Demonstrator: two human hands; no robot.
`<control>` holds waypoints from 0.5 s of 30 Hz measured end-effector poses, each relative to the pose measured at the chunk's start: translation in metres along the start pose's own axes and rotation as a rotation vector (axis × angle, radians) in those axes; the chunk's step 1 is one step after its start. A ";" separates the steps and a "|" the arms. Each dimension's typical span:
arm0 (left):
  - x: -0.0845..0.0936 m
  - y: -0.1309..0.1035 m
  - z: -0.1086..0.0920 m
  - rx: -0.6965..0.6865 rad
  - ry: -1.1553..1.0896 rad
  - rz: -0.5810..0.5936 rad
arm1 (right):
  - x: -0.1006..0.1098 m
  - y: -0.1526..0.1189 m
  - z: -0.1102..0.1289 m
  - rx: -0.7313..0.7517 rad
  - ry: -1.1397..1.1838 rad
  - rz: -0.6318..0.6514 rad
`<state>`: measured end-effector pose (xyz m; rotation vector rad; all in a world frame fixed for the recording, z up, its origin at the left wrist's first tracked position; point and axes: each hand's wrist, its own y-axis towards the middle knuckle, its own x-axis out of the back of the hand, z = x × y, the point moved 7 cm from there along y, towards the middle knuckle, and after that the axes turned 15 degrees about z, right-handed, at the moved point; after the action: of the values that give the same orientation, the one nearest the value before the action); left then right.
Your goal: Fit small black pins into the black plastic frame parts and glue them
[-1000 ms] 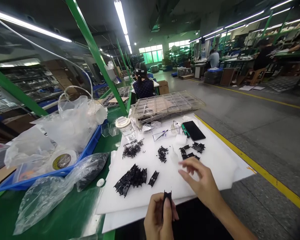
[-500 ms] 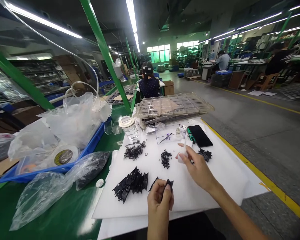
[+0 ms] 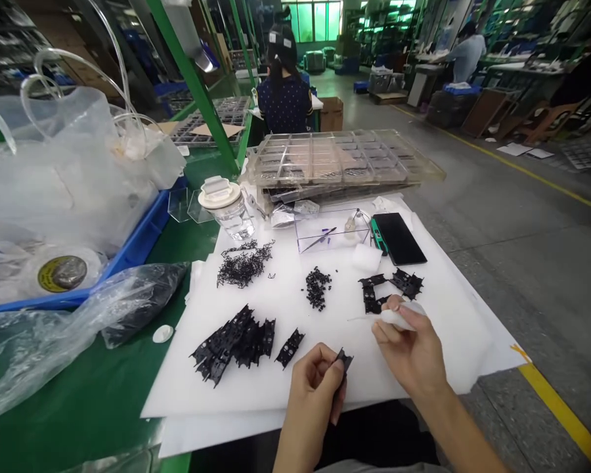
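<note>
My left hand (image 3: 314, 387), near the front edge of the white foam sheet (image 3: 177, 387), pinches a small black plastic part (image 3: 345, 359) whose lower portion is hidden by fingers. In my right hand (image 3: 416, 351) is a white squeeze bottle (image 3: 400, 316), tilted on its side, its thin nozzle pointing left above the sheet. Just behind that hand lie several flat black plastic parts (image 3: 406, 283). One loose black plate (image 3: 290, 347) rests left of my left hand, beside a larger stack of them (image 3: 234, 345). Tiny black pieces (image 3: 318, 289) are heaped in the middle.
Thin bent black pieces (image 3: 246, 266) lie in a pile at left. Behind stand a lidded clear jar (image 3: 229, 210), a clear shallow box (image 3: 332, 230), a black phone-like slab (image 3: 398, 238) and stacked compartment trays (image 3: 345, 157). A blue bin (image 3: 145, 223) holds plastic bags. A person (image 3: 283, 85) sits ahead.
My right hand has moved toward me from beside the clear box, bringing the squeeze bottle out over the sheet. My left hand keeps the black part. The camera view has tilted down.
</note>
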<state>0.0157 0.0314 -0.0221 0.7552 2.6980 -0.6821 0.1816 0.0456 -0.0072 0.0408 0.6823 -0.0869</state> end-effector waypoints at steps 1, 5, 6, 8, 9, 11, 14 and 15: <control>0.002 -0.003 0.000 0.014 -0.001 -0.009 | -0.002 0.000 -0.004 -0.027 0.019 0.001; 0.009 -0.012 0.000 0.076 -0.009 -0.033 | -0.010 -0.003 -0.020 -0.155 0.033 0.056; 0.010 -0.014 0.001 0.090 -0.013 -0.037 | -0.010 -0.003 -0.024 -0.175 0.027 0.065; 0.011 -0.016 0.001 0.115 -0.024 -0.049 | -0.008 -0.004 -0.029 -0.189 0.013 0.059; 0.011 -0.016 0.001 0.127 -0.029 -0.053 | -0.006 -0.005 -0.030 -0.188 0.008 0.048; 0.010 -0.016 0.000 0.150 -0.035 -0.060 | -0.003 -0.005 -0.032 -0.185 0.004 0.029; 0.007 -0.015 -0.004 0.172 -0.031 -0.061 | -0.002 -0.003 -0.033 -0.194 0.009 0.026; 0.006 -0.014 -0.005 0.176 -0.026 -0.058 | -0.002 -0.003 -0.032 -0.196 0.010 0.028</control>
<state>0.0024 0.0259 -0.0144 0.7045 2.6708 -0.9468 0.1596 0.0452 -0.0311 -0.1380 0.6975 0.0074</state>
